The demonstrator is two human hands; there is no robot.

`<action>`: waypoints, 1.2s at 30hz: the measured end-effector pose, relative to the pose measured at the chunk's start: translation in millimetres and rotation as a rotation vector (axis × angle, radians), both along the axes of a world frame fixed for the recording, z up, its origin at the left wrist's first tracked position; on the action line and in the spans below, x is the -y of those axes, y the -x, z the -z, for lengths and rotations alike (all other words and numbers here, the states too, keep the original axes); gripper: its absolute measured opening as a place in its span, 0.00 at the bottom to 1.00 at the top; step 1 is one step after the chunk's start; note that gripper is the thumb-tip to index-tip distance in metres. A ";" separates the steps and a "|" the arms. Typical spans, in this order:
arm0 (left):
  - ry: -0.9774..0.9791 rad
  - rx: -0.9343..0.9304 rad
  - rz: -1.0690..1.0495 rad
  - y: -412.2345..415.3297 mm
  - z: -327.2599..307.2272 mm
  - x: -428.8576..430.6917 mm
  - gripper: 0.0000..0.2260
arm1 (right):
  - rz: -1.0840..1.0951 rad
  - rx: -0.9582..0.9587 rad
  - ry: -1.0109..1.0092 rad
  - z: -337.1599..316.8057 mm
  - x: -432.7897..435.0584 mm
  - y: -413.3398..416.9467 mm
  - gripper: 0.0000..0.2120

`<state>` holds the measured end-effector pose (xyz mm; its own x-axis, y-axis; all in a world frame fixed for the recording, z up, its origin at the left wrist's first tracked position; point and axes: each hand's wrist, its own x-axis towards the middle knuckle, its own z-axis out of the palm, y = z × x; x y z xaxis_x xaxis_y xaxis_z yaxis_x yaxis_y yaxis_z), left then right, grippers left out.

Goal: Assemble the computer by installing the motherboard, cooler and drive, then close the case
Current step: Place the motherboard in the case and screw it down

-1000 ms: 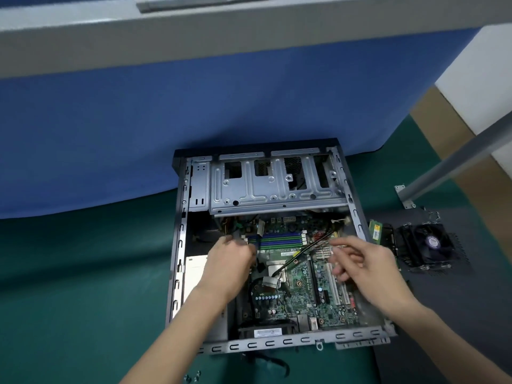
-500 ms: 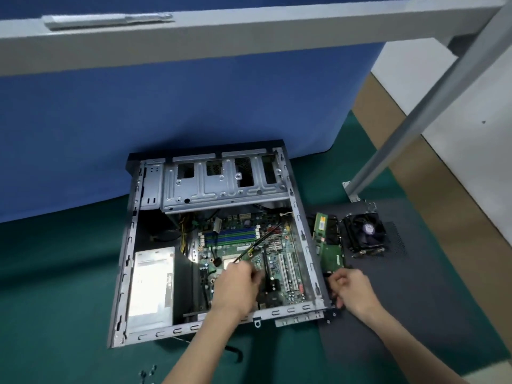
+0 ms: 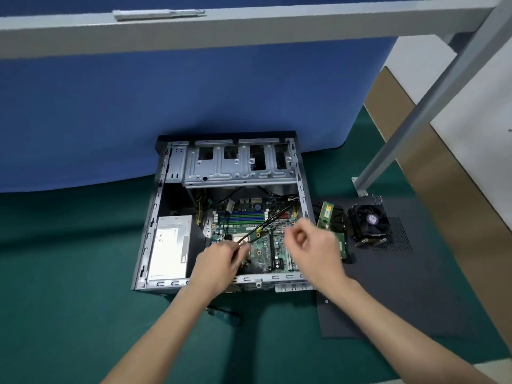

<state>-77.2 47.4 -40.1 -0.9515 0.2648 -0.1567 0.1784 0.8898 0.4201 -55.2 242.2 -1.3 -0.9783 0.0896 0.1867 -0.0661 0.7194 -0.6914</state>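
The open computer case (image 3: 155, 217) lies flat on the green mat with the green motherboard (image 3: 266, 245) inside it. My left hand (image 3: 221, 261) grips the near end of a thin black tool (image 3: 266, 223) that slants across the board. My right hand (image 3: 313, 245) hovers, blurred, over the board's right edge with its fingers curled and thumb against forefinger; nothing shows between them. The black cooler with its fan (image 3: 370, 221) stands on the dark side panel (image 3: 415, 278) to the right of the case. A green drive board (image 3: 344, 246) lies beside the case, partly hidden by my right hand.
A silver power supply (image 3: 170, 242) fills the case's left side, and the metal drive cage (image 3: 238, 164) spans its far end. A memory stick (image 3: 327, 213) lies near the cooler. A teal-handled tool (image 3: 225, 317) lies in front of the case. A grey frame leg (image 3: 415, 117) slants on the right.
My right hand has risen from the panel at the case's near right corner to above the board's right edge. My left hand stays on the black tool.
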 end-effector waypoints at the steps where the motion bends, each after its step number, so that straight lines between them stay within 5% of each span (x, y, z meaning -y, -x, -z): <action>1: 0.007 -0.092 0.057 -4.3 -0.1 9.4 0.18 | -0.075 0.009 -0.024 1.3 14.4 -6.5 0.12; 4: 0.118 -0.351 0.224 -17.1 0.7 46.3 0.16 | -0.144 0.000 -0.066 8.9 49.1 -25.1 0.12; 8: 0.099 -0.369 0.272 -31.3 3.4 94.5 0.19 | -0.266 -0.112 -0.128 26.4 88.9 -62.1 0.12; 14: 0.121 -0.263 0.260 -41.7 7.9 101.6 0.17 | -0.397 0.419 -0.629 85.2 133.3 -81.9 0.16; 19: 0.081 -0.284 0.251 -42.3 14.1 103.2 0.17 | -0.422 0.595 -0.841 114.6 146.0 -74.5 0.20; 24: 0.038 -0.275 0.251 -40.4 13.0 102.8 0.17 | -0.395 0.599 -0.780 111.3 140.5 -77.0 0.24; 32: 0.004 -0.316 0.197 -32.6 5.6 87.3 0.12 | -0.345 0.542 -0.407 60.2 54.8 -107.8 0.05; 36: 0.015 -0.282 0.144 -26.4 -4.4 53.8 0.15 | -0.112 0.369 -0.239 44.9 5.3 -116.2 0.13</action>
<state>-50.8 -6.4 -35.7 -0.9109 0.3995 0.1029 0.4105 0.8526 0.3234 61.0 236.9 -46.2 -0.9845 -0.0234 -0.1738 0.0675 0.8642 -0.4985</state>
